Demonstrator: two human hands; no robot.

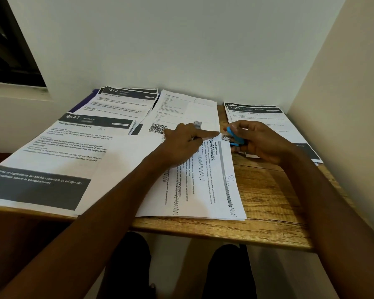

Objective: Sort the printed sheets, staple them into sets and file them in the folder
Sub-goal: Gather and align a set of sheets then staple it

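A small blue stapler (235, 138) is gripped in my right hand (260, 143), its jaws at the top corner of a set of sheets marked B1 (205, 180) that lies turned sideways in the middle of the wooden desk (270, 203). My left hand (185, 141) presses on that set, index finger stretched out to the corner beside the stapler, the other fingers curled under. A large sheet headed 2641, marked A1 (58, 156), lies at the left. A purple folder (82, 103) peeks out under the far left pile.
More printed piles lie at the back: one headed 1573 (125, 102), a sheet with a QR code marked C1 (188, 111), and one headed 1228 (259, 117) at the right. Walls close the desk at the back and right. My knees show below the front edge.
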